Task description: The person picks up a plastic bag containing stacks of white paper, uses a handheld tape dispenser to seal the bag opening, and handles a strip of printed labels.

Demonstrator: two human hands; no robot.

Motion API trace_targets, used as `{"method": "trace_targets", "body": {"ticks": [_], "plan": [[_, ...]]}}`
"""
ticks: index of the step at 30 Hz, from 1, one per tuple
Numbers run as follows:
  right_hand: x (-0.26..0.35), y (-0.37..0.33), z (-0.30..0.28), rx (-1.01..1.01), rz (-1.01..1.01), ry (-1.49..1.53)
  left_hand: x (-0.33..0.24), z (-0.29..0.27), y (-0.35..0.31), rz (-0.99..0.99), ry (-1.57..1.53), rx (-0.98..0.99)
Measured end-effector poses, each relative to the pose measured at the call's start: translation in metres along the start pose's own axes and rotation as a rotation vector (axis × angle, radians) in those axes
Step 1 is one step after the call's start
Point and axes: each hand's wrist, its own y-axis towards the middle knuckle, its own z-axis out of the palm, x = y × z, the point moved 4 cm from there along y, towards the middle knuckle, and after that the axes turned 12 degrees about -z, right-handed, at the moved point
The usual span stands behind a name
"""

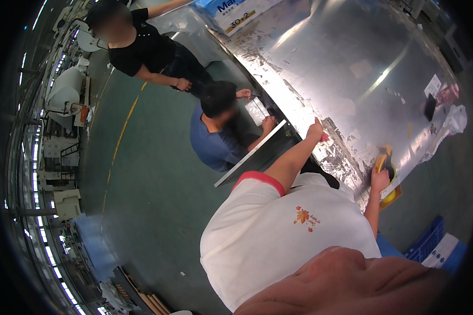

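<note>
My right hand is closed round a yellow tape dispenser at the near right edge of the metal table. A dark part shows inside the dispenser's frame. My left hand rests on the table's left edge, on a worn, patchy strip of the metal top. Something reddish shows beside its fingers, too small to make out. Whether those fingers are curled or flat is not clear.
A person in blue crouches left of the table, hands by its side, near a white-edged panel. Another person in black stands behind. A blue-and-white package, a black phone-like object and crumpled plastic lie on top. A blue crate sits lower right.
</note>
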Motion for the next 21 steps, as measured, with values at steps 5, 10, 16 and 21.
{"method": "trace_targets", "body": {"ticks": [5, 10, 16, 21], "plan": [[0.0036, 0.0027, -0.0049, 0.037, -0.005, 0.001, 0.0006, -0.0005, -0.0003, -0.005, -0.013, -0.017], [0.0007, 0.0007, -0.0027, 0.038, 0.017, 0.003, -0.0004, -0.0003, -0.0007, -0.030, -0.020, 0.050], [-0.0022, 0.0012, 0.0031, 0.039, -0.003, -0.011, -0.0002, -0.0011, -0.0022, -0.027, -0.016, 0.035], [-0.0005, 0.0006, 0.0008, 0.035, 0.012, -0.016, 0.0000, -0.0004, -0.0071, -0.002, -0.002, -0.024]]}}
